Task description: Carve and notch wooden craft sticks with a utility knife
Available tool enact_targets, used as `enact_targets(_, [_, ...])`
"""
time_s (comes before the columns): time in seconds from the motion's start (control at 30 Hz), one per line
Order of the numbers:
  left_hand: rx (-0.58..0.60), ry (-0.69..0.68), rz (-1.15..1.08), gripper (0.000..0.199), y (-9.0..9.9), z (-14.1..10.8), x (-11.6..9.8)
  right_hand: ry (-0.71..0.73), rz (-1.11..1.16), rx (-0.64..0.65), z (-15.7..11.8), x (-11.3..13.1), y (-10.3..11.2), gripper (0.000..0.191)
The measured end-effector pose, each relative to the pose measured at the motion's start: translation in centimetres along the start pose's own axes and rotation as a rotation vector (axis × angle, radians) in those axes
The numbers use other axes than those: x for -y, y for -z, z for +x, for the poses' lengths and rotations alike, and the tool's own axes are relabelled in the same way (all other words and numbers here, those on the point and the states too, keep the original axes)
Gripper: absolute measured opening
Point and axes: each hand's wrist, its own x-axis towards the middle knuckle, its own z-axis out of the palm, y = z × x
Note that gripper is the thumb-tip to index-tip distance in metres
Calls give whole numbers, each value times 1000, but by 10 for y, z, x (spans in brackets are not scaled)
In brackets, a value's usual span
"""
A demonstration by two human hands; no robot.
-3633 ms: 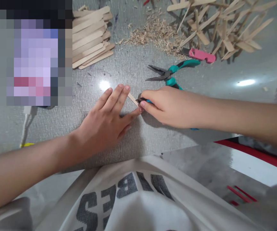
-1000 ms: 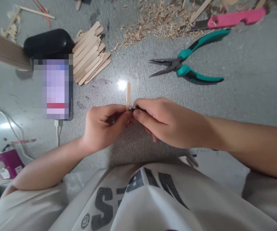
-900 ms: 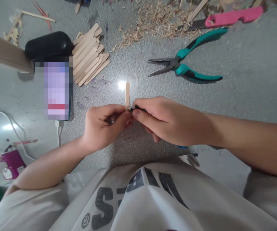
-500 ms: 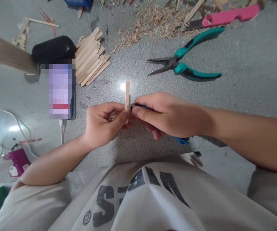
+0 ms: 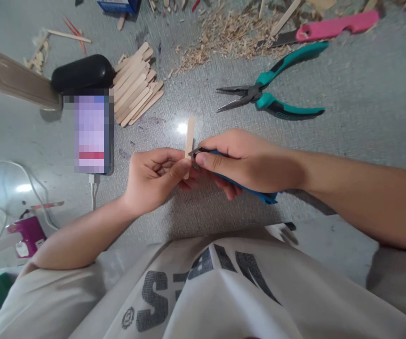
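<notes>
Flat wooden, round-ended stick [image 5: 190, 134] pinched in left fingers [image 5: 167, 153]; right fingers [image 5: 217, 140] wrap a slim blue cutter [image 5: 254, 191].

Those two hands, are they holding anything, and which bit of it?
Yes. The left hand pinches a wooden stick near its lower end. The right hand grips a blue cutter by its handle, thumb close behind the blade.

Over the table [image 5: 372, 94], the left hand [image 5: 153, 176] holds a single stick [image 5: 190, 134], with the cutter [image 5: 255, 192] in the right hand [image 5: 245, 160] just to its right. Beyond the right hand lie the pliers [image 5: 255, 92]; behind them, the knife [image 5: 337, 26], with shavings [image 5: 220, 40] to its left. The stick pile [image 5: 137, 87] lies beyond the left hand, right of the phone [image 5: 91, 134].
</notes>
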Motion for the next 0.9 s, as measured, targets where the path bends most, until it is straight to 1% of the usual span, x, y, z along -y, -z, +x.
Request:
enact_targets(0.1, [-20, -1, 12, 25, 0, -1, 3, 12, -35, -20, 1, -1, 0, 35])
enact_targets(0.2, [-32, -4, 80, 27, 1, -2, 5, 62, -109, -33, 2, -3, 1, 33])
enact_targets(0.27, [-30, -10, 101, 24, 1, -2, 5, 70, -154, -40, 3, -3, 1, 31])
enact_targets(0.4, [-4, -16, 52, 17, 3, -1, 5, 82, -214, -44, 3, -1, 1, 29])
enact_targets(0.53, [21, 57, -4, 20, 4, 1, 5, 142, -292, -61, 2, 0, 2, 29])
enact_targets(0.67, [34, 125, -39, 24, 4, 2, 4, 190, -295, -33, 3, -3, 4, 29])
enact_targets(0.9, [67, 247, -156, 30, 4, 4, 6, 196, -276, 7, 3, -4, 6, 30])
